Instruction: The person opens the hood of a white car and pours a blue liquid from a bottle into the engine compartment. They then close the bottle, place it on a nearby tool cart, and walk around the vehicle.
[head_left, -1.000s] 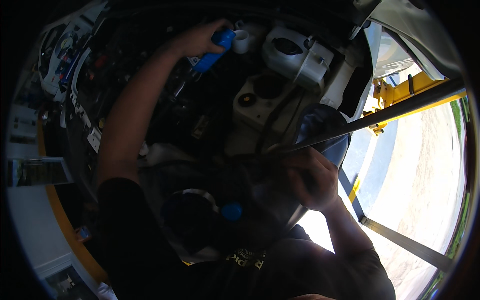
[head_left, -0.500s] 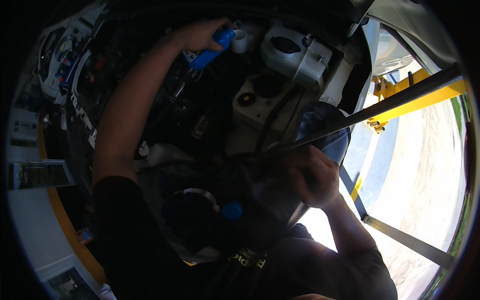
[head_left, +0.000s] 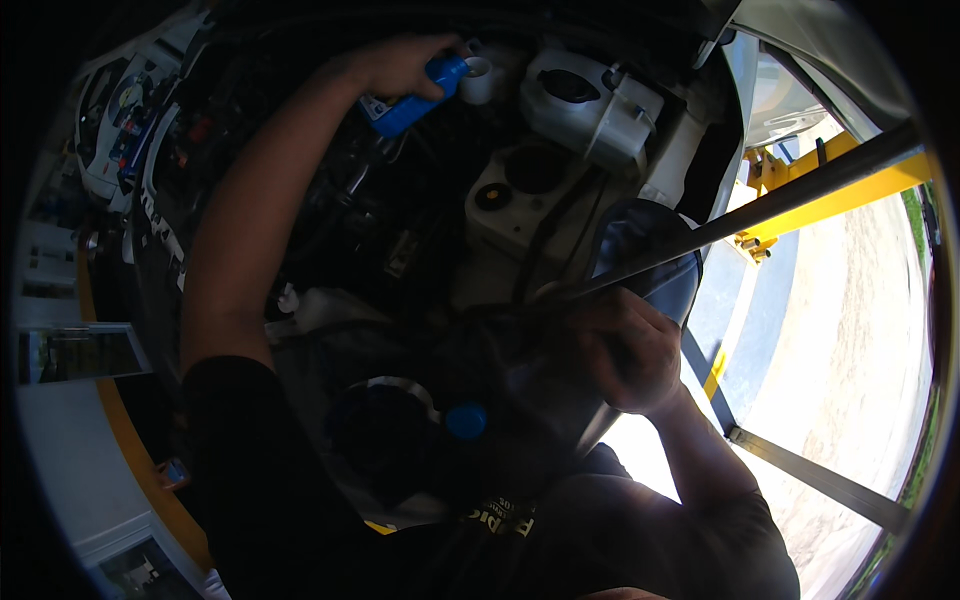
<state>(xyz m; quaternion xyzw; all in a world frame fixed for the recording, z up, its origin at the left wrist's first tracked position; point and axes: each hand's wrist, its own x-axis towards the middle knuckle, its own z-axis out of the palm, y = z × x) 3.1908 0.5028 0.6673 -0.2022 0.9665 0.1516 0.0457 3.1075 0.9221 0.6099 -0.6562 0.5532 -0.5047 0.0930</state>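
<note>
My left hand (head_left: 405, 65) reaches far into the engine bay, its fingers wrapped round a blue plastic bottle (head_left: 412, 104). The bottle is tilted, with its mouth end close beside the round white neck of a reservoir (head_left: 478, 82). Whether fluid is flowing cannot be made out. Nearer to me, my right hand (head_left: 632, 352) is closed beside the dark fender cover (head_left: 650, 240), just under a dark metal bar (head_left: 760, 215). Shadow hides what its fingers hold, if anything. A round blue cap (head_left: 465, 421) lies in the shade near my chest.
Right of the neck sits a translucent tank with a black cap (head_left: 570, 88). A pale housing (head_left: 520, 205) lies nearer. Dark engine parts fill the bay's left side. Beyond the fender stands a yellow metal frame (head_left: 840, 195) on bright ground.
My left hand and the blue bottle have shifted very slightly at the reservoir neck. My right hand stays nearly in place.
</note>
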